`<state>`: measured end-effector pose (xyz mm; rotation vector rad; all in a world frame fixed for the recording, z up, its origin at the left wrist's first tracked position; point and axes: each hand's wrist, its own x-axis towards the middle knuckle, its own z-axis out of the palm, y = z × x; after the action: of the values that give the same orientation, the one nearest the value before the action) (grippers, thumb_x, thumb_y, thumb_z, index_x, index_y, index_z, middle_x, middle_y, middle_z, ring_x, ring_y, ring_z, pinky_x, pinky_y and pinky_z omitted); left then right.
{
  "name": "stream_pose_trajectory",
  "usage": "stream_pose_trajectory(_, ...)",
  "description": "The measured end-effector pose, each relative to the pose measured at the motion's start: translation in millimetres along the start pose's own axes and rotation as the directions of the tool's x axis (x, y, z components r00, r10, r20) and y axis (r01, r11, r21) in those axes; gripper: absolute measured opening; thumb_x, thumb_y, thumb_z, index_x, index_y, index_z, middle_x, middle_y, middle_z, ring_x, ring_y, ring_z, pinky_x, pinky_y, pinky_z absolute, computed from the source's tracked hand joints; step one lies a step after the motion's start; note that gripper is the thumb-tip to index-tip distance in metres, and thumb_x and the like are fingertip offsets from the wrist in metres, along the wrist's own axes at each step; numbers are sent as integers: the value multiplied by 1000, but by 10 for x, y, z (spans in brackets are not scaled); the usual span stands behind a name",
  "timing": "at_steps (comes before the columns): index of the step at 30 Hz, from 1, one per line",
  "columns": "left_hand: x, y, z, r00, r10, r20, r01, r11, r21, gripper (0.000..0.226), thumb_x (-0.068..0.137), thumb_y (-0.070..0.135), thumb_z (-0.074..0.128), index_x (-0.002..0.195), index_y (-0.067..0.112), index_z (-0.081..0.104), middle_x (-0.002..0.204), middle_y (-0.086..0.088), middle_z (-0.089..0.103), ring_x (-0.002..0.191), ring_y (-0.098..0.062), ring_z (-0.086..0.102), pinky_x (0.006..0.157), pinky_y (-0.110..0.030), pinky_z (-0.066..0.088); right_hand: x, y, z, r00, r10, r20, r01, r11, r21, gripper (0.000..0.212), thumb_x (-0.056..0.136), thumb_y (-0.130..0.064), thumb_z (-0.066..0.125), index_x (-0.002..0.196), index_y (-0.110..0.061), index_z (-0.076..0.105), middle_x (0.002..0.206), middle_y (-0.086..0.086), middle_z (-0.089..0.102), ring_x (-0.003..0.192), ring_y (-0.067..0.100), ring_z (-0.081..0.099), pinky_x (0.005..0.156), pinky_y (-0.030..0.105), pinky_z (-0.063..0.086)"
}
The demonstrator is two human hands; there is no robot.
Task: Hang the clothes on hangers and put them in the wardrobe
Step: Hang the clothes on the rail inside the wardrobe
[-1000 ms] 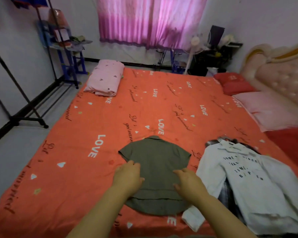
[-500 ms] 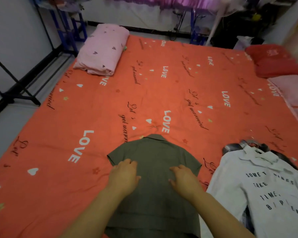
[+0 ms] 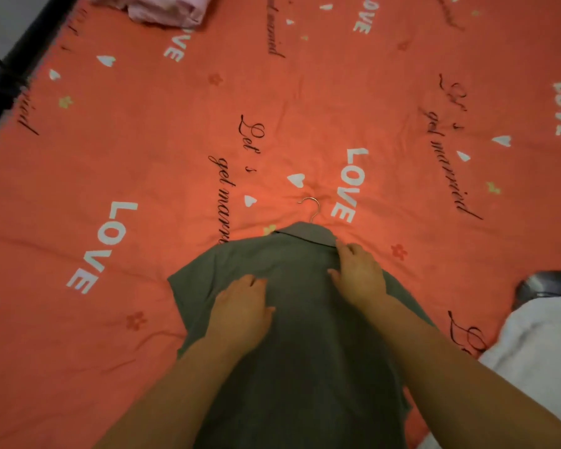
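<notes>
A grey-green short-sleeved shirt (image 3: 292,351) lies flat on the orange bedspread (image 3: 143,189), collar pointing away from me. A metal hanger hook (image 3: 311,209) sticks out past the collar; the rest of the hanger is hidden inside the shirt. My left hand (image 3: 243,311) rests flat on the shirt's left chest, fingers spread. My right hand (image 3: 358,273) lies flat near the collar on the right shoulder, fingertips touching the collar edge. Neither hand grips anything.
A white shirt (image 3: 538,351) lies at the right edge with a dark garment (image 3: 544,283) beside it. A pink folded quilt (image 3: 162,8) sits at the top left. A black metal rail (image 3: 20,63) runs along the bed's left side.
The view has dropped and closed in on the shirt. Both hands slid up the shirt toward the collar, the right one farthest. The hanger hook now shows beyond the collar.
</notes>
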<state>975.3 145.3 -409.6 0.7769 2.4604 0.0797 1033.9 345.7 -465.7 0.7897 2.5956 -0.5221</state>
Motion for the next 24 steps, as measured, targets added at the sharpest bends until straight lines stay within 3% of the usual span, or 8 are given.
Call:
stream_pose_trajectory(5, 107, -79, 320, 998, 0, 60, -1, 1000, 21, 46, 90, 40, 50, 131, 21, 42, 129, 0, 46, 118, -20, 46, 97, -32, 38, 311, 82, 357, 1000, -2, -26, 1, 999, -44, 73, 90, -48, 53, 149, -23, 18, 136, 11, 41, 122, 29, 41, 102, 41, 33)
stream_pose_trajectory(11, -12, -187, 516, 995, -23, 96, 20, 999, 31, 49, 91, 41, 47, 136, 24, 37, 134, 2, 43, 122, -17, 44, 99, -29, 35, 392, 164, 410, 999, -25, -26, 23, 996, -88, 83, 83, -59, 56, 149, -33, 13, 119, 14, 45, 109, 29, 47, 91, 39, 38)
stream_pose_trajectory(15, -133, -228, 450, 998, -10, 55, 9, 1000, 28, 49, 90, 42, 47, 135, 24, 38, 133, 3, 43, 121, -16, 44, 100, -28, 34, 274, 144, 280, 994, -86, -69, 83, 995, -48, 83, 82, -54, 60, 149, -32, 17, 114, 12, 48, 102, 27, 49, 84, 36, 41)
stream_pose_trajectory(18, -266, -295, 293, 1000, -15, -2, 15, 1000, 26, 45, 91, 40, 48, 132, 23, 41, 131, 3, 44, 119, -17, 46, 97, -29, 35, 31, 39, 72, 970, -163, -181, 158, 987, -42, 83, 80, -50, 63, 148, -30, 22, 107, 9, 49, 92, 23, 51, 65, 31, 39)
stream_pose_trajectory(24, -749, -490, -226, 980, -21, -195, 9, 998, -60, 48, 91, 35, 49, 135, 21, 39, 133, 3, 44, 120, -16, 44, 100, -27, 34, -752, -420, -543, 872, -348, -344, 313, 937, -155, 84, 61, -39, 84, 136, -19, 50, 84, 6, 56, 65, 22, 57, 43, 26, 34)
